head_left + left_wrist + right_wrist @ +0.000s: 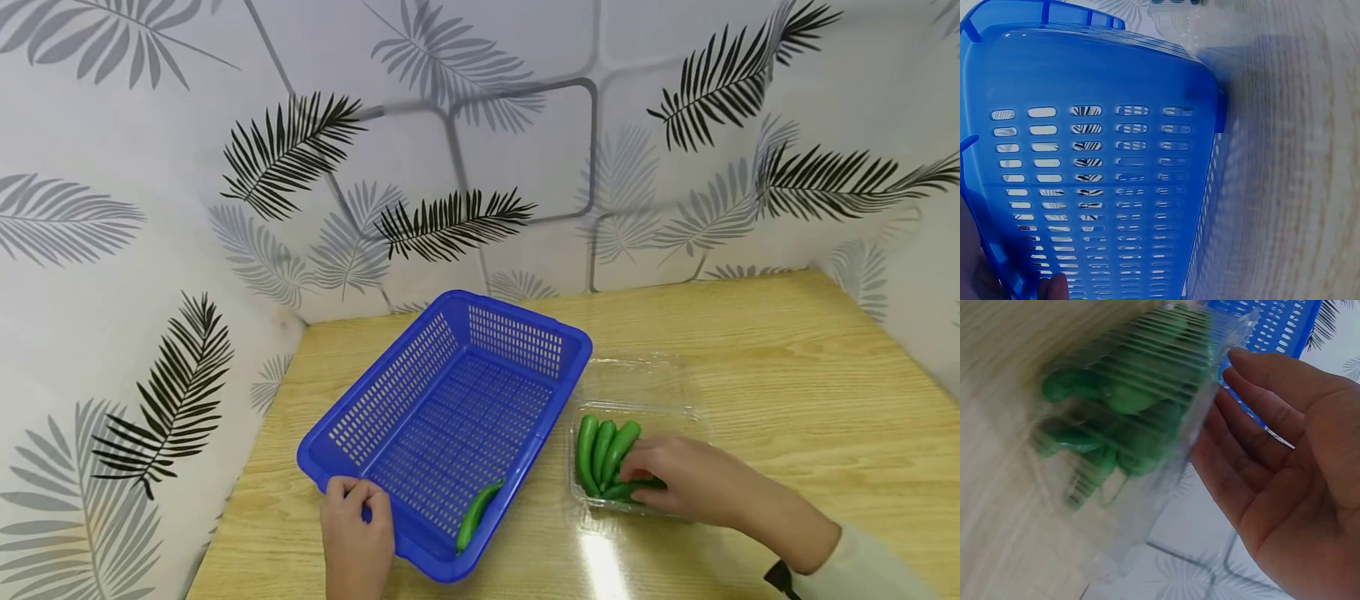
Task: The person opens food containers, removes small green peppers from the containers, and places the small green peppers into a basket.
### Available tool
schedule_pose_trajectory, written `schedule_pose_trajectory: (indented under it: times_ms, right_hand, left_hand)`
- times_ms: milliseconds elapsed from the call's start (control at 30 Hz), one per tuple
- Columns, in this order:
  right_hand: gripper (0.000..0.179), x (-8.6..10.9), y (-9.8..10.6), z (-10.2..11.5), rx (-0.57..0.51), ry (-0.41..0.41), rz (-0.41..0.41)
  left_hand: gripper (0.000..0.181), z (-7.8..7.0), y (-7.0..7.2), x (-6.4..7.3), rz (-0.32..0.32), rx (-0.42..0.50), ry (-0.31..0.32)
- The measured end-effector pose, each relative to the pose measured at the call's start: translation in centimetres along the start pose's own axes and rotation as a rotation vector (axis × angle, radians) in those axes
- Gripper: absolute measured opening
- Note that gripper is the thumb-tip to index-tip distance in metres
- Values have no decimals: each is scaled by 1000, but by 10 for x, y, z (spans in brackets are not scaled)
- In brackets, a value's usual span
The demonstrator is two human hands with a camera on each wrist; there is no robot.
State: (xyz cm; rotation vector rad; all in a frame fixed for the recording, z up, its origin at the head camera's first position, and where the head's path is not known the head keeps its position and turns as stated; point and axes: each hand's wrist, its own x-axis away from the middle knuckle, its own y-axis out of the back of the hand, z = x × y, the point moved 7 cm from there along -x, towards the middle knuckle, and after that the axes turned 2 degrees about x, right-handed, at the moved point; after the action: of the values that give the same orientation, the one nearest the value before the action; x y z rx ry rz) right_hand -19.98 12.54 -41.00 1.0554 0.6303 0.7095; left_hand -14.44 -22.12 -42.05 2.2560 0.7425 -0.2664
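My left hand (pixel 356 529) grips the near rim of a blue plastic basket (pixel 405 387), its fingers curled over the edge. In the left wrist view, fingertips (pixel 1054 287) show against the basket's slotted wall (pixel 1104 81). A single curved green chili pepper (pixel 477 517) lies in the basket's near right corner. To the right stands a clear plastic box (pixel 630 408) with several green peppers (pixel 588 454) in it. My right hand (pixel 675 479) is over the box, fingers at the peppers; in the right wrist view its fingers are loosely bent beside the box wall, holding nothing visible.
The box's clear lid (pixel 633 379) is folded back toward the wall. Basket and box stand side by side on a wood-grain table (pixel 810 375). A wall with a leaf-pattern covering (pixel 525 167) rises behind the table's far edge.
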Motion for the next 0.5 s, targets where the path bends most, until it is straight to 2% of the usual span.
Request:
schedule_pose_trajectory:
  times_ms: [300, 500]
  right_hand:
    - [9, 22, -8, -20, -21, -75, 17]
    - [9, 25, -12, -27, -61, -106, 28]
  left_hand:
    - [23, 0, -2, 0, 29, -1, 15]
    - [24, -1, 0, -1, 11, -2, -11]
